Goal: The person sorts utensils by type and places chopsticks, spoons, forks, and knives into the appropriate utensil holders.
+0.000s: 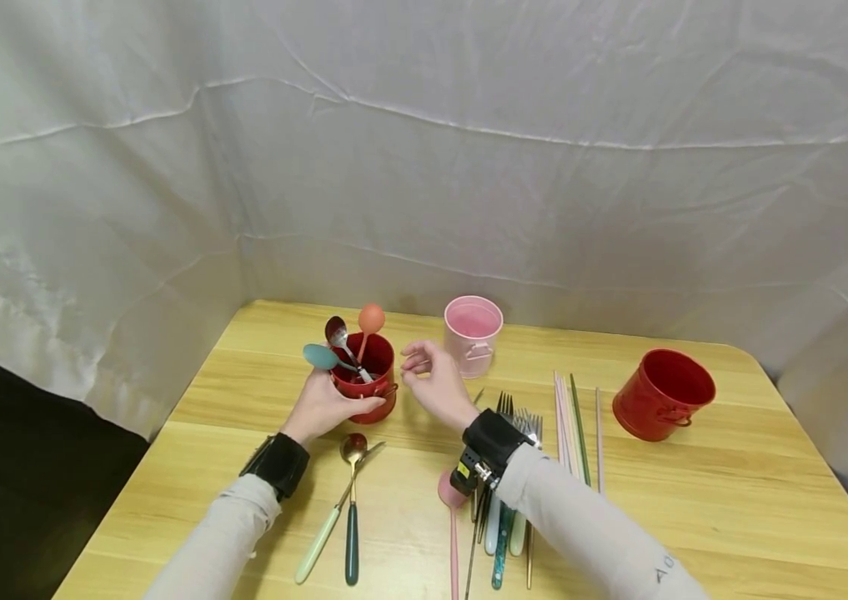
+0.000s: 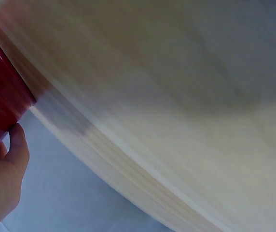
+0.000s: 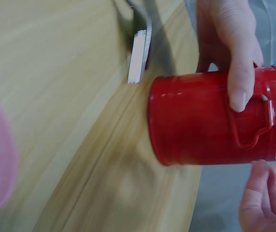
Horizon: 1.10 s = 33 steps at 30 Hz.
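My left hand (image 1: 326,407) grips a small red bucket (image 1: 378,408) at the back left of the table, thumb lying across its front. Leaning out of the bucket are a teal spoon (image 1: 320,357), a metal spoon (image 1: 337,333) and an orange spoon (image 1: 372,318). Just right of the bucket is my right hand (image 1: 439,385), fingers loosely bent and holding nothing. The right wrist view shows those fingertips right at the side of the bucket (image 3: 196,121), near its rim and wire handle. In the left wrist view, only part of the bucket (image 2: 3,92) shows.
A pink bucket (image 1: 472,333) stands behind my right hand, and another red bucket (image 1: 652,400) farther right. A gold spoon (image 1: 353,450) crosses a green-handled knife (image 1: 318,546) in front. Beneath my right forearm lie a pink spoon (image 1: 454,533), several forks (image 1: 505,406) and chopsticks (image 1: 579,425).
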Each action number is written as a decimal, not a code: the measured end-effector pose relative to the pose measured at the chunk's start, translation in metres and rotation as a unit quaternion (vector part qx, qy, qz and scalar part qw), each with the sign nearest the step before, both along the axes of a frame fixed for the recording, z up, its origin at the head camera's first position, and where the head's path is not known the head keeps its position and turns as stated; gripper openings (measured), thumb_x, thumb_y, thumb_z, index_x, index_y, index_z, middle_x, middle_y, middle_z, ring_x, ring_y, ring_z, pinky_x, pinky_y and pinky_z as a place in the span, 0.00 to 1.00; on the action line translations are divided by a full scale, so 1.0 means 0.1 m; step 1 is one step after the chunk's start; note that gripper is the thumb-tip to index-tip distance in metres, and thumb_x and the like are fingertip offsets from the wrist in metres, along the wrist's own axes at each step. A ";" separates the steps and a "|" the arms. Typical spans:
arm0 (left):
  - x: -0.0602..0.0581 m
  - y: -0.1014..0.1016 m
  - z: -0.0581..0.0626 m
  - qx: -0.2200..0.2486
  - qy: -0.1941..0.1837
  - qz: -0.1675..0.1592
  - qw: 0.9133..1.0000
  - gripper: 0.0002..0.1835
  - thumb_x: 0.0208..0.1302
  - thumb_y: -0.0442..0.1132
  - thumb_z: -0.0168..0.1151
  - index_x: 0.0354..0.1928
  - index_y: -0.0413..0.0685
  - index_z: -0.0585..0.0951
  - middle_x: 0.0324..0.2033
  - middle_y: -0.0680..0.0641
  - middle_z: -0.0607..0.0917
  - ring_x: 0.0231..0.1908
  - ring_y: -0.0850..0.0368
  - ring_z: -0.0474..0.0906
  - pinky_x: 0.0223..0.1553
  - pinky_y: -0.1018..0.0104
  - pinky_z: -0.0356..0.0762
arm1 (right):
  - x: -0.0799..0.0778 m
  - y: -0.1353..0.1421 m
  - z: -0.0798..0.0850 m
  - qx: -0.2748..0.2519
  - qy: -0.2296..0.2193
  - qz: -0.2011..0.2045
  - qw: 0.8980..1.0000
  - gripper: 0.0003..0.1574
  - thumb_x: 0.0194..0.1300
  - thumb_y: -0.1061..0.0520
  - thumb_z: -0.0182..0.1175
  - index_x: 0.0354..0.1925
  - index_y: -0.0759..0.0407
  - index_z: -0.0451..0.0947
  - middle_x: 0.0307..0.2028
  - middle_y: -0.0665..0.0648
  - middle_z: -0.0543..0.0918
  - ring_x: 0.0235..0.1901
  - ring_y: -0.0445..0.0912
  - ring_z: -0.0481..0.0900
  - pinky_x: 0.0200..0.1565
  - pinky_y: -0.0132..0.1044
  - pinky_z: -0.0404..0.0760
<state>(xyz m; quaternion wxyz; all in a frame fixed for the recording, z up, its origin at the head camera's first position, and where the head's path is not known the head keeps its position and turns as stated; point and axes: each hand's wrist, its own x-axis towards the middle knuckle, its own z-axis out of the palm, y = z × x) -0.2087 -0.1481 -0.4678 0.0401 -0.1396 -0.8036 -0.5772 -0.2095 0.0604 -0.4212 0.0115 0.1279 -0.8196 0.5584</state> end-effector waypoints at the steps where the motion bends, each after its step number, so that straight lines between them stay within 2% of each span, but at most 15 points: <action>1: 0.01 0.00 0.00 -0.005 -0.001 -0.001 1.000 0.46 0.45 0.37 0.83 0.68 0.49 0.69 0.62 0.45 0.80 0.64 0.47 0.76 0.68 0.48 0.70 | 0.01 0.02 -0.01 0.010 -0.006 0.010 1.000 0.17 0.60 0.72 0.59 0.49 0.69 0.77 0.40 0.66 0.85 0.41 0.54 0.84 0.49 0.40 0.84; 5: 0.01 0.00 0.01 -0.008 -0.006 0.001 1.000 0.45 0.45 0.38 0.83 0.67 0.50 0.71 0.61 0.46 0.81 0.63 0.47 0.77 0.67 0.49 0.71 | 0.04 0.11 -0.05 0.042 -0.029 0.051 0.997 0.17 0.60 0.71 0.58 0.48 0.68 0.77 0.39 0.64 0.84 0.39 0.49 0.83 0.47 0.36 0.82; 11: 0.00 0.00 -0.01 -0.006 -0.009 0.001 1.000 0.45 0.45 0.39 0.83 0.67 0.50 0.71 0.61 0.46 0.81 0.63 0.47 0.77 0.67 0.49 0.71 | 0.11 0.23 -0.03 0.104 -0.019 0.106 0.989 0.16 0.60 0.69 0.55 0.48 0.69 0.77 0.38 0.63 0.84 0.39 0.48 0.82 0.47 0.35 0.82; 19: 0.01 -0.01 0.00 0.003 -0.014 -0.001 1.000 0.44 0.46 0.38 0.83 0.66 0.50 0.71 0.61 0.45 0.81 0.63 0.46 0.76 0.68 0.45 0.71 | 0.23 0.41 -0.01 0.186 0.004 0.156 0.970 0.14 0.61 0.68 0.56 0.46 0.66 0.78 0.37 0.58 0.83 0.36 0.44 0.80 0.43 0.31 0.80; 26: 0.00 0.00 -0.01 0.012 -0.001 -0.009 1.000 0.46 0.45 0.34 0.82 0.68 0.47 0.70 0.62 0.41 0.79 0.64 0.43 0.75 0.68 0.42 0.70 | 0.42 0.52 0.00 0.254 0.042 0.186 0.948 0.13 0.62 0.66 0.57 0.46 0.65 0.79 0.34 0.54 0.84 0.32 0.40 0.78 0.37 0.29 0.78; 33: -0.01 -0.01 -0.01 0.009 0.003 -0.012 1.000 0.47 0.45 0.36 0.83 0.69 0.51 0.69 0.63 0.44 0.79 0.65 0.46 0.75 0.70 0.45 0.69 | 0.64 0.60 0.01 0.278 0.026 0.240 0.930 0.12 0.65 0.64 0.59 0.48 0.63 0.79 0.35 0.52 0.83 0.29 0.36 0.76 0.34 0.27 0.77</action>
